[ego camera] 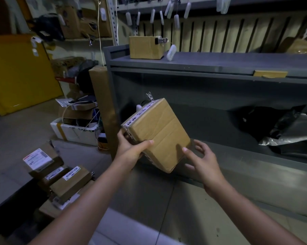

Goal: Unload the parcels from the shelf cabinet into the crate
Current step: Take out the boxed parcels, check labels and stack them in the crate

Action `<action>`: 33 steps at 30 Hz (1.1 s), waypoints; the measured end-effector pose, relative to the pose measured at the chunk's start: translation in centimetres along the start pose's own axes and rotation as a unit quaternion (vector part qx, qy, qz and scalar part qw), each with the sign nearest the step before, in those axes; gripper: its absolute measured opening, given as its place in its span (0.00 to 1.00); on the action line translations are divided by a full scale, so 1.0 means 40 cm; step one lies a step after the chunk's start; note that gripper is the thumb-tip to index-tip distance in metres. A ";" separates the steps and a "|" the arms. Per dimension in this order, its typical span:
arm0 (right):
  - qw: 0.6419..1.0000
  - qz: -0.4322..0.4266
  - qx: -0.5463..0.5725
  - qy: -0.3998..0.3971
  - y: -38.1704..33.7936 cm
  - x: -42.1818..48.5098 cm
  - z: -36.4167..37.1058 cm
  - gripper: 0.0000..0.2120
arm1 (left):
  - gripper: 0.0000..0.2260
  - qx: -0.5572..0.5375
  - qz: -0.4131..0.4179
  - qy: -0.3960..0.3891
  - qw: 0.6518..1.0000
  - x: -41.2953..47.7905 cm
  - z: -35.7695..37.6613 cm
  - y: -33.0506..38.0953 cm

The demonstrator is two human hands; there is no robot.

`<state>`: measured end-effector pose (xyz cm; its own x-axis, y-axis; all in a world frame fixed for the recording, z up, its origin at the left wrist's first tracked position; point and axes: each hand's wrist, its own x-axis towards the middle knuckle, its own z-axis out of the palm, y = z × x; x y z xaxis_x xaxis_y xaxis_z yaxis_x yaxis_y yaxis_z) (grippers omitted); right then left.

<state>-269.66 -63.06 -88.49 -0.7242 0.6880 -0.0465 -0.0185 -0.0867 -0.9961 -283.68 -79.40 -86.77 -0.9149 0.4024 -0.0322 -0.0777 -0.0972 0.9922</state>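
Note:
A taped brown cardboard parcel (pixel 158 133) hangs tilted in front of the grey shelf cabinet (pixel 220 68), just outside its lower bay. My left hand (pixel 131 147) grips the parcel's left lower corner, thumb on the front face. My right hand (pixel 202 158) is at its lower right edge with loosely spread fingers, the thumb touching the cardboard. Another brown parcel (pixel 146 47) sits on the upper shelf. Black and grey plastic mailer bags (pixel 287 128) lie in the lower bay on the right. At lower left several labelled boxes (pixel 60 177) lie stacked; the crate's walls are hard to make out.
A tall cardboard tube box (pixel 103 103) leans against the cabinet's left post. A white foam box (pixel 75 129) with wires stands on the floor behind it. A yellow panel (pixel 20 71) leans at the far left. White tags (pixel 172 52) hang from strings above the shelf.

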 end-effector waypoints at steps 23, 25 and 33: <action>0.970 0.123 0.190 -0.088 -0.073 -0.023 0.042 0.23 | 0.46 0.586 0.480 0.023 0.653 -0.037 0.057 -0.066; 0.969 0.145 0.185 -0.083 -0.069 -0.016 0.041 0.25 | 0.45 0.602 0.502 0.013 0.621 -0.036 0.062 -0.078; 0.959 0.200 0.182 -0.084 -0.034 0.016 0.021 0.24 | 0.45 0.610 0.508 -0.049 0.606 -0.034 0.052 -0.080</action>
<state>-270.67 -63.09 -87.11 -0.8234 0.4242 -0.3769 0.0668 -0.5870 -0.8068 -281.35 -77.74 -89.67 -0.2126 0.7572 0.6177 0.9114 0.3816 -0.1541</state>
